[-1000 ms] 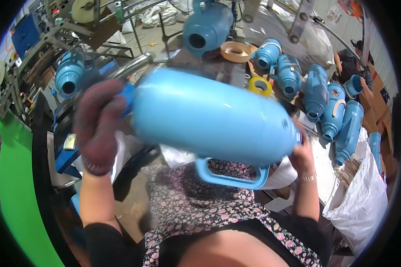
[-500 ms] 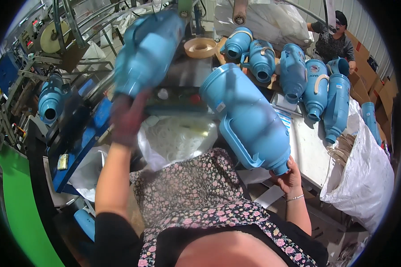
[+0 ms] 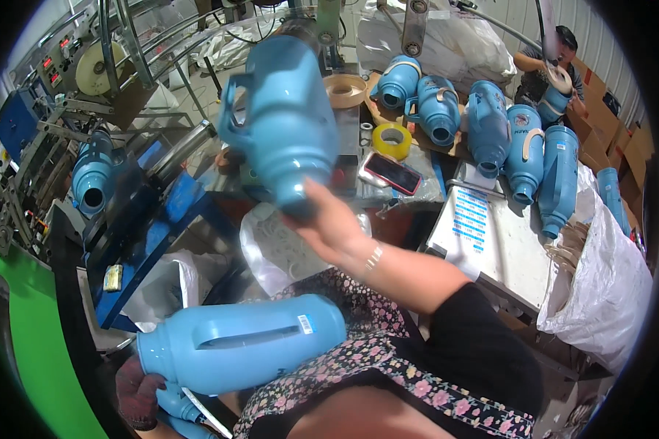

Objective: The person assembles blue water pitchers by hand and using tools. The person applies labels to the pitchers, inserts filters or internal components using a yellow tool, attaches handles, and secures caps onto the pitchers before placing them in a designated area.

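Note:
My left hand (image 3: 135, 394), in a dark red glove, is closed round the neck of a blue thermos flask (image 3: 252, 347). This flask lies sideways low in front of my apron, its handle and a small white label facing up. Farther out, my bare right hand (image 3: 334, 228) grips the neck of a second blue thermos flask (image 3: 289, 121). Motion blurs it; it is tilted neck toward me, handle on its left side. Part of another blue flask (image 3: 177, 401) shows below the left one. In the middle sits a white bag of clear rings (image 3: 285, 249), partly behind my right hand.
Several blue flasks (image 3: 487, 128) lie at the right back beside a white table (image 3: 483, 245). Yellow tape (image 3: 392, 140) and a phone (image 3: 395, 174) rest centrally. Machinery with another flask (image 3: 93, 175) stands left. A white sack (image 3: 600, 285) is right; a co-worker (image 3: 549, 69) handles a flask behind.
My right arm has swung left and outward across the bench, now gripping a flask there. My left hand has dropped to the lower left, holding a labelled flask like the one my right hand held.

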### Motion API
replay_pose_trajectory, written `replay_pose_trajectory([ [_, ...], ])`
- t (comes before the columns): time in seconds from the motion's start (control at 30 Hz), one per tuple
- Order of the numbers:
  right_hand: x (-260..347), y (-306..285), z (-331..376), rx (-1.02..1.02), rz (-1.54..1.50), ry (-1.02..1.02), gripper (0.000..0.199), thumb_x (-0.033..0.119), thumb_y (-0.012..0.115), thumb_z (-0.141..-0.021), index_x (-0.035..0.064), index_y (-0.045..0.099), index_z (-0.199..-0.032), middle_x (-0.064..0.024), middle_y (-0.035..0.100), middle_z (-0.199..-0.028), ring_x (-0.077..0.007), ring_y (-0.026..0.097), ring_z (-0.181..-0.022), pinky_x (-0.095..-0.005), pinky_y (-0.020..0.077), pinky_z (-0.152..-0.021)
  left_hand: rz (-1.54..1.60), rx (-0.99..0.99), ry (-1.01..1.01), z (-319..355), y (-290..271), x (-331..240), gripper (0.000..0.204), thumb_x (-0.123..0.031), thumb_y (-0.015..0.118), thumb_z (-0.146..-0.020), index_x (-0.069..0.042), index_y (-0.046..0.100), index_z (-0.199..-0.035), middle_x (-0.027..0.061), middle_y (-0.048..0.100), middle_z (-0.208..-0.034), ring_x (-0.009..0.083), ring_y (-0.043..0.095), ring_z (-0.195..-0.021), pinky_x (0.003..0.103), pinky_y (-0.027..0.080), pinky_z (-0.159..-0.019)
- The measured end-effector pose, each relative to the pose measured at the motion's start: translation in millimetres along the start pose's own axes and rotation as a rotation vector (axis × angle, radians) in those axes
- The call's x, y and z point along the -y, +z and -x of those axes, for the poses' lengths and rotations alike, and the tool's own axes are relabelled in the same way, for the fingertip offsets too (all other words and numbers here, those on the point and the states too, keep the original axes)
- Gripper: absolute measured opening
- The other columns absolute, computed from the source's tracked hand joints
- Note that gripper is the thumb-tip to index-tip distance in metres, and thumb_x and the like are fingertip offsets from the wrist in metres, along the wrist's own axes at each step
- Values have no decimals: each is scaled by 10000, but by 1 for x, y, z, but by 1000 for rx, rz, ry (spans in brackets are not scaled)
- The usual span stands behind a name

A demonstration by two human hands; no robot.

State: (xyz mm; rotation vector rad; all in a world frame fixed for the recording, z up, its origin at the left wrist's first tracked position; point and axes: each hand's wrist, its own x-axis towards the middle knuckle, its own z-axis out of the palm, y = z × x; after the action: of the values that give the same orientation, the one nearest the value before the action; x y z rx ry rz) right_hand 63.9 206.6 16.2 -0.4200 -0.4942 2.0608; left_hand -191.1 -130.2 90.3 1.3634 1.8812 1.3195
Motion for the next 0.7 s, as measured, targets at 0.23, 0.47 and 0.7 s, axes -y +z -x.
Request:
replay_pose_trajectory([
  [0.23, 46, 93, -164, -207, -18, -170, 441, 371, 710, -843, 42, 560, -1096, -114, 611, -983, -233, 613, -878, -387, 533, -700, -160, -160, 50, 14, 1, 49, 382, -109, 612, -694, 22, 608, -1052, 95, 615, -941, 193, 569, -824, 321, 471, -728],
  [0.47, 30, 4, -121, -29, 317, -223, 409, 366, 701, -839, 67, 598, -1100, -60, 636, -885, -184, 564, -735, -311, 488, -644, -393, -158, 351, -40, 50, 54, 289, -145, 575, -790, 29, 593, -1021, 112, 609, -923, 214, 545, -781, 334, 453, -697],
  [0.7, 116, -239, 71, -438, 1474, -669, 333, 200, 715, -791, -4, 651, -1047, -147, 690, -940, -217, 658, -849, -328, 515, -788, -663, -197, 977, -105, 56, 16, 242, -181, 537, -887, 35, 578, -990, 129, 603, -905, 234, 521, -739, 347, 435, -666],
])
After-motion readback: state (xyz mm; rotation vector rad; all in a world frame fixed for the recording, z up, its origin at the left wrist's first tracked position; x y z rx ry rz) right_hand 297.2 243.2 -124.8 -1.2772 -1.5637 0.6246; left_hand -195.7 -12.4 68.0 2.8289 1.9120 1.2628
